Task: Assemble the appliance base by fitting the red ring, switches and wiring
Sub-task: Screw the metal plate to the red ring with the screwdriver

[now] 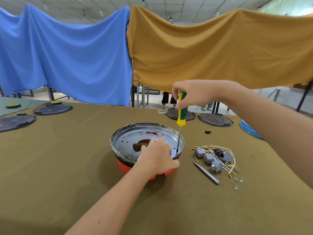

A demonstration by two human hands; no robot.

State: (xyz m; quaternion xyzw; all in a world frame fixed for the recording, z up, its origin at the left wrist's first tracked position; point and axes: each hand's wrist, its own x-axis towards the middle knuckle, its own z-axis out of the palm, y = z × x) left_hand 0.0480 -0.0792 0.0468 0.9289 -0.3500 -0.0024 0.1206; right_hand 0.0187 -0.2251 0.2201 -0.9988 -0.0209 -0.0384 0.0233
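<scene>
The round metal appliance base (128,146) sits on the olive table with the red ring (123,166) under it. My left hand (158,156) grips the near right rim of the base, fingers inside the pan and thumb outside. My right hand (191,95) holds the top of a green and yellow screwdriver (182,114), which stands upright with its tip on the pan floor at the right side. Grey switches with white wiring (214,158) lie in a heap to the right of the base.
A grey pen-like tool (206,173) and loose screws (238,183) lie near the switches. A small black part (207,132) sits behind them. Dark round plates (215,119) line the far edge and far left (17,121). Blue and tan cloths hang behind.
</scene>
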